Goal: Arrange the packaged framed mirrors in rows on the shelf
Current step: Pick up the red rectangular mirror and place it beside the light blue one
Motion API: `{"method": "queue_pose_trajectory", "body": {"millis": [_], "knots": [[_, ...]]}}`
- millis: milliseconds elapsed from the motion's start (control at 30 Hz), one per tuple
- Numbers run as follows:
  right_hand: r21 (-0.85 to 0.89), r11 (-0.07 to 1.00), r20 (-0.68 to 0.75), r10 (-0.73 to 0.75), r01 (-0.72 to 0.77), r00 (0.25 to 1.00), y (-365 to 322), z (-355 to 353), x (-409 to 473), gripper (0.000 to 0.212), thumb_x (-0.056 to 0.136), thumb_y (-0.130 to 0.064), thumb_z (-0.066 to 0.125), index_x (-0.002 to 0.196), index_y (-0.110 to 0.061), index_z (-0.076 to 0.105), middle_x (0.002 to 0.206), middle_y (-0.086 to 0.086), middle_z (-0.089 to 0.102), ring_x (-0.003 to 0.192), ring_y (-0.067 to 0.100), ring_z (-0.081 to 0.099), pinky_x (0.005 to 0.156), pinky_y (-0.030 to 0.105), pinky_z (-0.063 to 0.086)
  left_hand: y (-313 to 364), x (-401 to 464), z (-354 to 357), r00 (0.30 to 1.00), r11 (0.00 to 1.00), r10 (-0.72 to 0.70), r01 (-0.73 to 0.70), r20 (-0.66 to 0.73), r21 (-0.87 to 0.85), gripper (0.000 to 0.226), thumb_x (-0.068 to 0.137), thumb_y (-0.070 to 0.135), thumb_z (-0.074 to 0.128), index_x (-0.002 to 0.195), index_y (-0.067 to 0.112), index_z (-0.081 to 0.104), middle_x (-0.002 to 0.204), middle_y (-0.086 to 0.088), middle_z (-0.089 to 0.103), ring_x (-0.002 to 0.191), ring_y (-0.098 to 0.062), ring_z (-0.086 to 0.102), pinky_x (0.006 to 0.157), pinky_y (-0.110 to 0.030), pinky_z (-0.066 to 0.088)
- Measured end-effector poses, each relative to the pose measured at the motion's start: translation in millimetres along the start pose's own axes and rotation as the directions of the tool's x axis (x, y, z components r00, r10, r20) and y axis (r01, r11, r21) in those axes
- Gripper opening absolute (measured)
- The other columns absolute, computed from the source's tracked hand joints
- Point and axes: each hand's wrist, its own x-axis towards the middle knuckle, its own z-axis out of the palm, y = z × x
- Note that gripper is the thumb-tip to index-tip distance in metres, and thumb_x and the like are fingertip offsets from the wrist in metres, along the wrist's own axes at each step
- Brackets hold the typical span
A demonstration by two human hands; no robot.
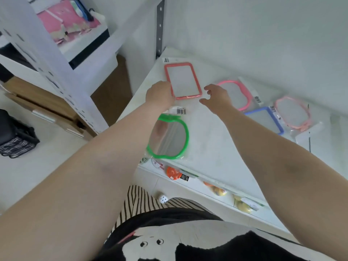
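On the white shelf lies an orange rectangular framed mirror in clear wrap at the back left corner. My left hand rests at its near left edge, fingers curled against the wrap. My right hand hovers just right of its near corner, fingers apart and holding nothing. A green apple-shaped mirror lies near the shelf's front left, partly under my left forearm. To the right lie a pink apple-shaped mirror, a blue rectangular one and a pale pink octagonal one.
A white wall rises behind the shelf, with a dark upright post at its left corner. A lower shelf holds small packaged goods. Left of the shelf stand another white rack and cardboard boxes. A black bag sits on the floor.
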Motion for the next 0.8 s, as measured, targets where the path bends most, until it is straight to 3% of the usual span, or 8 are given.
{"method": "queue_pose_trajectory", "body": {"millis": [100,200,333,433,533,633,800], "knots": [[-0.002,0.999,0.019,0.045,-0.045,0.999,4,7,19,0.051,0.089,-0.025,0.065,0.135,-0.012,0.049,0.129,0.01,0.059,0.123,0.027,0.053,0.1,0.035,0.043,-1,21,13,0.999,0.999,-0.022,0.023,0.039,-0.041,0.024,0.084,0.02,0.056,0.099,0.003,0.063,0.106,-0.017,0.064,0.101,-0.037,0.061,0.072,-0.03,0.039],[0.009,0.996,0.03,0.094,-0.094,0.995,5,16,36,0.049,0.094,-0.023,0.057,0.139,-0.008,0.044,0.133,0.013,0.057,0.125,0.029,0.051,0.101,0.032,0.041,-4,36,26,0.994,0.992,-0.062,0.072,0.089,-0.108,0.027,0.085,0.017,0.056,0.103,0.0,0.064,0.109,-0.019,0.066,0.105,-0.037,0.061,0.073,-0.029,0.039],[0.147,0.967,0.031,0.205,-0.207,0.978,2,27,49,0.05,0.095,-0.019,0.055,0.142,-0.006,0.042,0.138,0.014,0.053,0.125,0.029,0.051,0.096,0.029,0.041,1,47,37,0.986,0.952,-0.139,0.159,0.096,-0.261,0.027,0.087,0.012,0.057,0.11,-0.002,0.061,0.115,-0.018,0.064,0.11,-0.034,0.059,0.081,-0.03,0.042],[0.184,0.956,0.012,0.23,-0.228,0.973,-3,34,51,0.044,0.094,-0.016,0.057,0.134,0.0,0.049,0.13,0.017,0.059,0.122,0.032,0.054,0.099,0.035,0.043,1,53,39,0.976,0.926,-0.189,0.213,0.105,-0.311,0.03,0.086,0.011,0.059,0.113,-0.002,0.061,0.119,-0.017,0.064,0.113,-0.034,0.059,0.091,-0.033,0.044],[0.203,0.943,0.009,0.268,-0.265,0.963,-7,33,50,0.033,0.092,-0.011,0.058,0.121,0.005,0.059,0.117,0.02,0.066,0.106,0.036,0.061,0.09,0.04,0.051,-2,51,39,0.961,0.88,-0.237,0.275,0.145,-0.387,0.031,0.084,0.01,0.062,0.114,0.001,0.063,0.117,-0.015,0.066,0.11,-0.034,0.061,0.091,-0.035,0.048],[0.296,0.906,0.03,0.308,-0.303,0.951,-8,26,47,0.035,0.09,-0.013,0.061,0.124,-0.005,0.059,0.103,0.011,0.063,0.087,0.028,0.057,0.068,0.032,0.047,-3,51,37,0.948,0.786,-0.262,0.32,0.183,-0.529,0.035,0.08,0.008,0.062,0.115,0.005,0.064,0.114,-0.015,0.068,0.107,-0.033,0.064,0.095,-0.038,0.051],[0.558,0.745,0.082,0.389,-0.366,0.918,-10,12,37,0.033,0.087,-0.01,0.065,0.12,-0.006,0.062,0.091,0.008,0.065,0.082,0.025,0.063,0.083,0.038,0.058,11,40,12,0.929,0.489,-0.281,0.354,0.24,-0.797,0.042,0.079,-0.007,0.054,0.118,0.004,0.063,0.106,-0.018,0.068,0.097,-0.035,0.068,0.089,-0.046,0.056]]}}
